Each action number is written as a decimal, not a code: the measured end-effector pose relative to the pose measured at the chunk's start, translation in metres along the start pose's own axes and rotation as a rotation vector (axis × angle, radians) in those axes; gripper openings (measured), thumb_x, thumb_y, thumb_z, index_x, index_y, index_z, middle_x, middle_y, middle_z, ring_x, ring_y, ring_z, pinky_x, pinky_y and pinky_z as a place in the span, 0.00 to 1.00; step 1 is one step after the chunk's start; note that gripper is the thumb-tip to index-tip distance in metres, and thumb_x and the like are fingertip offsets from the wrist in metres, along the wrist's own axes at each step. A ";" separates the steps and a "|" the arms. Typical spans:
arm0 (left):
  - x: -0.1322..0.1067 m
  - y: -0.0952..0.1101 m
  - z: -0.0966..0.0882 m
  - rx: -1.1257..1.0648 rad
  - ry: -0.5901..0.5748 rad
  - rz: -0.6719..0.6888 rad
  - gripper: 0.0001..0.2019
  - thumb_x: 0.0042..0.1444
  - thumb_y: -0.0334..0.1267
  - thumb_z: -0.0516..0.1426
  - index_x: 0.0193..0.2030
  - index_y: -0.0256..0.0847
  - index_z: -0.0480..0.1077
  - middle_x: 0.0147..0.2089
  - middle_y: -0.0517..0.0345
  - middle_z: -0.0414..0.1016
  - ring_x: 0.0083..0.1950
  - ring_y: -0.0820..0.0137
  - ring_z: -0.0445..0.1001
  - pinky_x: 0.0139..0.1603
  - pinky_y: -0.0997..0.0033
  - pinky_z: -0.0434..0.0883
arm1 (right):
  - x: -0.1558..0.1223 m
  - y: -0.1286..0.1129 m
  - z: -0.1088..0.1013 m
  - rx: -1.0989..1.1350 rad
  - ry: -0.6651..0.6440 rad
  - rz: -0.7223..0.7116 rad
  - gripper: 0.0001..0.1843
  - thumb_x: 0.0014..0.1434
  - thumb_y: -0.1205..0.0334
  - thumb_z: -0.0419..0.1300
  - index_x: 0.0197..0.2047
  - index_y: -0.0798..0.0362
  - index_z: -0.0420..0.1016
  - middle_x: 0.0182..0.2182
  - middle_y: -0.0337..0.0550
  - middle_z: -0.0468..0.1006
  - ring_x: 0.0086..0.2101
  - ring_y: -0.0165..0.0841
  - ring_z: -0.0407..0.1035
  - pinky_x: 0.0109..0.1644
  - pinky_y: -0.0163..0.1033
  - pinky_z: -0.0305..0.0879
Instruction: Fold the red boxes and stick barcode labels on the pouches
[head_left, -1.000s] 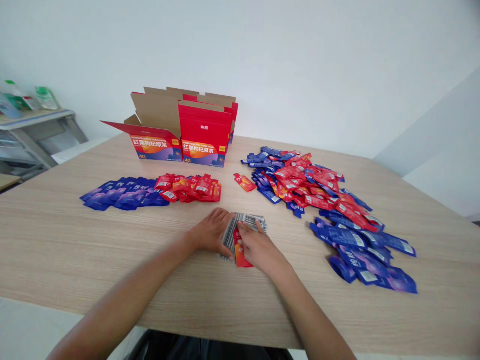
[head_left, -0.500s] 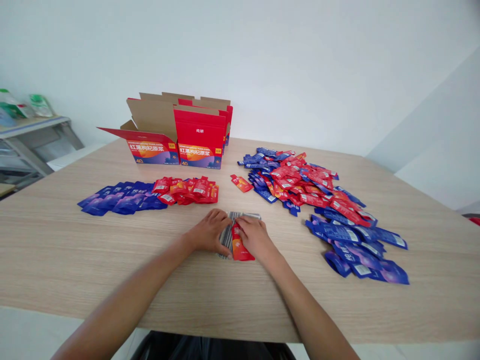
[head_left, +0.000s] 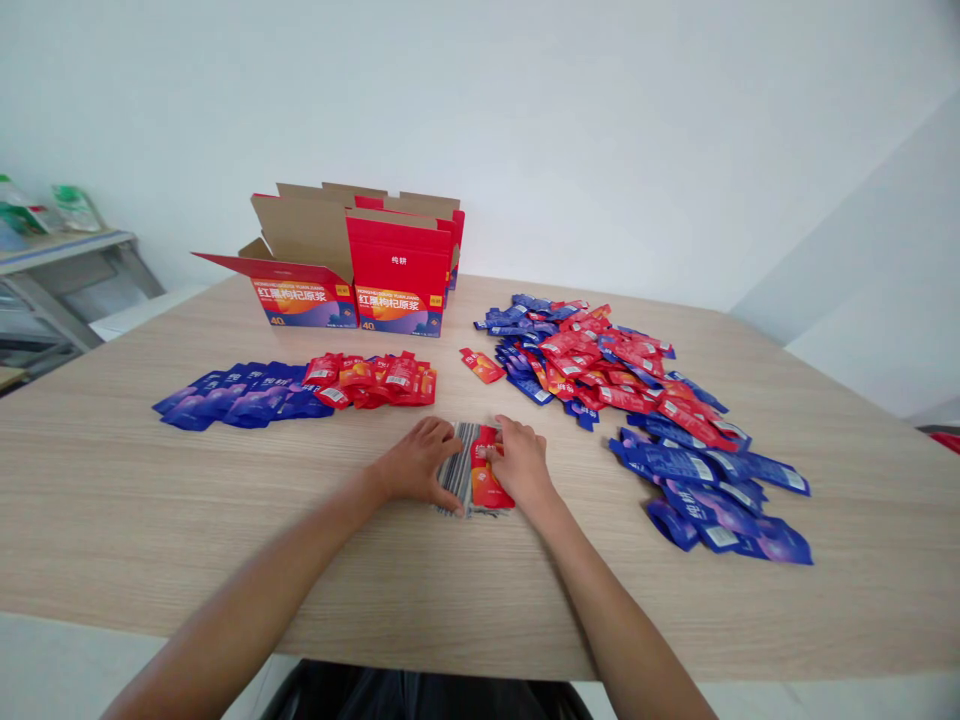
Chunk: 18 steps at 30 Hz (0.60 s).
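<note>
A grey striped cloth (head_left: pixel 457 465) lies on the table between my hands. On its right half rests a red sachet (head_left: pixel 489 485) with orange markings. My left hand (head_left: pixel 420 462) holds down the cloth's left edge, its thumb at the near corner and its fingers at the far one. My right hand (head_left: pixel 523 462) grips the sachet's right side, with the thumb on its face. The other fingers are partly curled and hide some of the packet's edge.
Beyond my left hand lie a row of blue sachets (head_left: pixel 251 395) and a heap of red sachets (head_left: pixel 375 380). Mixed sachets (head_left: pixel 600 350) pile up at the right, with blue sachets (head_left: pixel 720 490) nearer. Open red cartons (head_left: pixel 397 265) stand at the back left.
My right hand has shifted slightly right and no longer covers the sachet's top. The sachet has moved a little right and away from me. My left hand stays on the cloth.
</note>
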<state>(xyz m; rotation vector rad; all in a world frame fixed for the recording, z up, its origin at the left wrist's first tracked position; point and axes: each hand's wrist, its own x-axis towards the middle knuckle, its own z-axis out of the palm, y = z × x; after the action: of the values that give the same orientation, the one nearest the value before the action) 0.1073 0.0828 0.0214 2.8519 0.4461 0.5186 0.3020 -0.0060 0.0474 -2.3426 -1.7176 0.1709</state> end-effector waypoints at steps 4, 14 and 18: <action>0.000 -0.001 0.001 -0.002 -0.002 -0.001 0.38 0.42 0.71 0.63 0.48 0.40 0.72 0.48 0.47 0.67 0.54 0.52 0.64 0.60 0.52 0.64 | 0.001 0.006 0.009 -0.057 0.110 -0.016 0.25 0.66 0.52 0.59 0.64 0.49 0.69 0.59 0.53 0.71 0.55 0.46 0.63 0.56 0.47 0.54; -0.001 0.001 0.002 -0.014 -0.014 -0.026 0.48 0.44 0.70 0.63 0.65 0.39 0.62 0.54 0.44 0.67 0.57 0.50 0.64 0.63 0.46 0.63 | 0.006 0.006 0.023 -0.119 0.245 -0.102 0.32 0.72 0.47 0.48 0.70 0.59 0.59 0.68 0.65 0.58 0.65 0.48 0.54 0.67 0.54 0.45; -0.001 -0.001 0.007 -0.052 0.029 -0.036 0.49 0.40 0.71 0.65 0.60 0.36 0.62 0.55 0.40 0.67 0.59 0.47 0.65 0.65 0.44 0.61 | 0.002 0.000 0.026 -0.067 0.168 -0.269 0.28 0.72 0.47 0.49 0.67 0.54 0.66 0.67 0.59 0.64 0.65 0.44 0.55 0.69 0.51 0.45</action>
<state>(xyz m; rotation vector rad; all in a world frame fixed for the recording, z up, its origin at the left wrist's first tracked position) 0.1090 0.0820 0.0149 2.7848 0.4808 0.5569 0.2965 -0.0016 0.0228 -2.0736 -1.9540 -0.1284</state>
